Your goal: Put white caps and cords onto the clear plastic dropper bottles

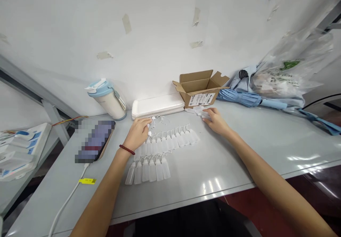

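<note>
By the cardboard box [204, 100], the right hand [217, 122] touches translucent pieces [198, 110], fingers parted; whether the left hand [137, 133] grips is unclear.

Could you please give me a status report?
Left hand near white cords; right hand at loose translucent pieces. Corded translucent pieces in two rows. Open carton just beyond right hand.

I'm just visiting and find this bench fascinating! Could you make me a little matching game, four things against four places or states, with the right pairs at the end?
Things
1. Left hand
2. Cardboard box
3. Corded translucent pieces
4. Right hand

Places or states
A. Set out in two rows on the table
B. At the small heap in front of the box
C. On the arm wearing a dark red bracelet
D. Brown, flaps open

Pairs: 1-C, 2-D, 3-A, 4-B
</note>
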Available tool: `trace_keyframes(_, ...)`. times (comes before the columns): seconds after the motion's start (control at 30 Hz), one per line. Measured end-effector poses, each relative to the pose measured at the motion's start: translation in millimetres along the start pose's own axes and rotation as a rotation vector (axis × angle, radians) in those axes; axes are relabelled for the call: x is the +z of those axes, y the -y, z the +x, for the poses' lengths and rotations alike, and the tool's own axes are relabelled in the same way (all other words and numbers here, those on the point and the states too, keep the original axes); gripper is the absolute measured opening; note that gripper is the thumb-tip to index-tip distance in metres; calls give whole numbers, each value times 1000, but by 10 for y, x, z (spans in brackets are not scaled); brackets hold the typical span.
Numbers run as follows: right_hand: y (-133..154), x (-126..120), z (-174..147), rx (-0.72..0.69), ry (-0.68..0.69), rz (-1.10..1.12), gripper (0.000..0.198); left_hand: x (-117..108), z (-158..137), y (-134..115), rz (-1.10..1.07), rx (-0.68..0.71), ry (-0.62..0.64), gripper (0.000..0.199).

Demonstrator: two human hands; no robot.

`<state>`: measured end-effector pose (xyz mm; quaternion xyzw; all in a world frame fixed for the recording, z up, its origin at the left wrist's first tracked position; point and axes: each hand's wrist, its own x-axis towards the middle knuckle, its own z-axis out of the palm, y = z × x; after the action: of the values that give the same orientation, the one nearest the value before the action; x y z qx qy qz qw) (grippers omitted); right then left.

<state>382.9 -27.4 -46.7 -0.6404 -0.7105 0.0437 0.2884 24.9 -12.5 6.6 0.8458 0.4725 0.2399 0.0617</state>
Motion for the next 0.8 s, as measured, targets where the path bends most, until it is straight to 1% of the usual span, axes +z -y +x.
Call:
trace_keyframes(0.1, -2, -28, -6, 30, -8, 5, 41, -11, 3, -48, -37, 13, -19, 42)
trace_keyframes(0.23, -10, -81, -25, 81, -18, -7, 45, -52, 4, -103, -84, 10, -122, 42)
trace_keyframes(0.3, -13, -109, -37, 106, -14, -28, 43, -80, -8, -136, -117, -16, -184, 40)
trace_keyframes(0.4, 11, -142, -47, 131, -16, -54, 34, -120, -42, -203, -171, -66, -241, 37)
trace_keyframes(0.5, 143, -169, -56, 120, -124, -35, 29, -151, -82, -298, -224, -93, -286, 34)
trace_keyframes(0.57, 326, -191, -81, 90, -213, 61, 30, -159, -107, -385, -265, -87, -323, 31)
trace_keyframes(0.6, 446, -203, -104, 74, -220, 146, 30, -158, -118, -437, -287, -76, -333, 28)
trace_keyframes(0.63, 580, -215, -137, 67, -205, 257, 30, -155, -130, -494, -308, -56, -333, 26)
trace_keyframes(0.67, 722, -224, -178, 61, -159, 382, 28, -148, -141, -554, -324, -28, -324, 24)
trace_keyframes(0.7, 867, -230, -227, 59, -85, 506, 28, -139, -153, -616, -333, 7, -309, 21)
trace_keyframes(0.77, 1135, -229, -342, 40, 111, 740, 30, -119, -177, -733, -333, 80, -283, 18)
trace_keyframes(0.8, 1246, -221, -401, 23, 177, 811, 30, -108, -190, -783, -337, 104, -278, 17)
